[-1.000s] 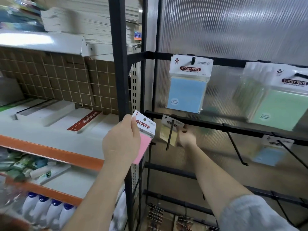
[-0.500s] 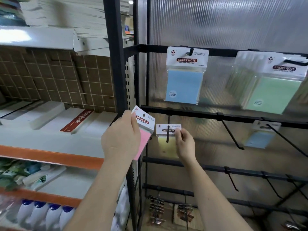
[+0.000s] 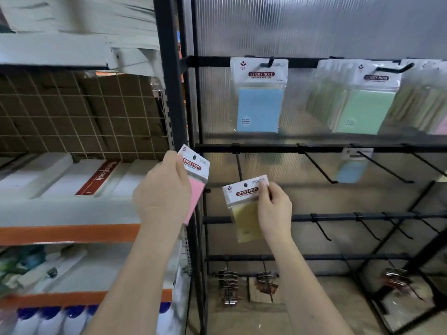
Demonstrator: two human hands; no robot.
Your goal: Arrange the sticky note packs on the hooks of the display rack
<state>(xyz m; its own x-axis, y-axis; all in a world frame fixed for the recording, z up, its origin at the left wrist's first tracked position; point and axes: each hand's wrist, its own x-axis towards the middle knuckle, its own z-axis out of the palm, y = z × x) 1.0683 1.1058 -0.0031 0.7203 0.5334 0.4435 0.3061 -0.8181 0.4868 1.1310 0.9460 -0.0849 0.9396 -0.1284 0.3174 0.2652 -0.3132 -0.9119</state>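
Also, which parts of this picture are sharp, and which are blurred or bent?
Head view: the yellow pack and pink pack have readable headers; the green packs at right are smeared, the bottles at lower left blurred; the wide lens leans the rack post.

"STICKY NOTE" shows in white letters on a red band across the white header card of the pink sticky note pack [image 3: 196,180], and the same words sit tilted on the header of the yellow sticky note pack [image 3: 244,204]. Up on the top rail, the hanging blue sticky note pack [image 3: 259,93] carries "STICKY NOTE" too, while the band on the green sticky note pack [image 3: 367,102] is too blurred to read for sure. Over on the side shelf, a red strip on a white box [image 3: 101,177] bears white lettering that cannot be made out.
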